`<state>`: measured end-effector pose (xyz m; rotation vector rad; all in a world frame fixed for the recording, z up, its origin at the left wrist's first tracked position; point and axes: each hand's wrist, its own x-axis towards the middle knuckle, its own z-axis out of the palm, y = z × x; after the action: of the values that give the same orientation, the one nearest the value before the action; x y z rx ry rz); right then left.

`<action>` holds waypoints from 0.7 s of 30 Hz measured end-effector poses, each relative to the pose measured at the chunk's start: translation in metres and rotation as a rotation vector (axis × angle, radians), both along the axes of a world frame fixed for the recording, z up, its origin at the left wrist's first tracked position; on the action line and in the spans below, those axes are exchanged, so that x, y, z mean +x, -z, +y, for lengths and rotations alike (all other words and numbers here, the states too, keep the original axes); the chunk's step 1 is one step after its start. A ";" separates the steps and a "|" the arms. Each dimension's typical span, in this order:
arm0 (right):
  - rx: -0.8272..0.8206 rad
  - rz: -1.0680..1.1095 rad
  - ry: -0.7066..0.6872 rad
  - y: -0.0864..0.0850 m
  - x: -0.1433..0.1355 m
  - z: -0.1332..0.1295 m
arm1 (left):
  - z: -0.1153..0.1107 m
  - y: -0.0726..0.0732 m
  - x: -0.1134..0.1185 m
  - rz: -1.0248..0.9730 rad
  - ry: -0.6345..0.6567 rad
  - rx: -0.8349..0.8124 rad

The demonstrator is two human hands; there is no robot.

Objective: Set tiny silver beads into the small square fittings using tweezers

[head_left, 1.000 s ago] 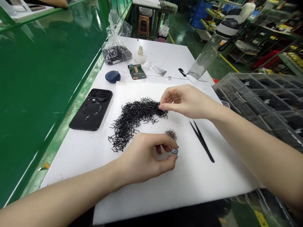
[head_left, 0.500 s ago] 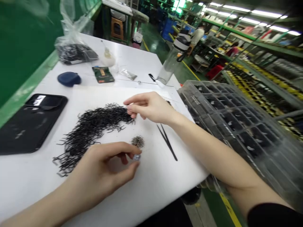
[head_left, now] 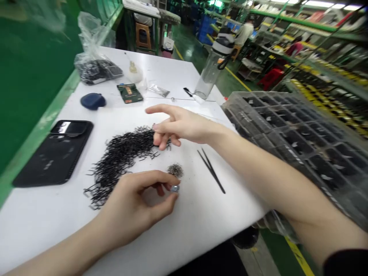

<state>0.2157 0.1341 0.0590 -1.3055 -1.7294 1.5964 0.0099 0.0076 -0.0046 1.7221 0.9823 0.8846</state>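
Observation:
Between the thumb and forefinger of my left hand (head_left: 138,207) is a small shiny metal piece (head_left: 174,188); its exact kind is too small to make out. Just beyond those fingertips lies a little heap of tiny brownish metal bits (head_left: 175,170). My right hand (head_left: 175,124) hovers at the far right end of a curved pile of thin, bent black pieces (head_left: 120,149), its forefinger stretched out and its fingers apart. Nothing shows in it. Black tweezers (head_left: 212,172) rest on the white table (head_left: 201,226), below my right wrist.
A black tray-like device (head_left: 54,153) and a dark blue case (head_left: 93,101) lie at left. Farther back are a plastic bag of dark parts (head_left: 96,69), a green packet (head_left: 130,93) and a clear bottle (head_left: 208,76). A compartment box (head_left: 287,126) stands right.
My right hand has opened, with its forefinger lifted away from the thumb. The left hand keeps its pinch on the metal piece. The whole view has shifted slightly.

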 end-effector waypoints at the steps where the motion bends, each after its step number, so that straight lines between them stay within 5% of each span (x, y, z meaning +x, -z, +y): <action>1: 0.002 0.002 -0.006 0.001 0.001 0.002 | -0.001 0.000 0.001 -0.066 0.033 0.000; 12: 0.276 -0.039 -0.047 0.005 0.014 0.006 | -0.004 -0.005 0.004 -0.057 0.058 -0.063; 21: 0.292 -0.067 -0.005 0.012 0.015 0.006 | -0.003 0.013 0.007 -0.115 0.042 -0.018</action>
<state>0.2305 0.1401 0.0467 -1.2220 -1.9211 1.2560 0.0168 0.0047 -0.0180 1.6516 0.8728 0.9340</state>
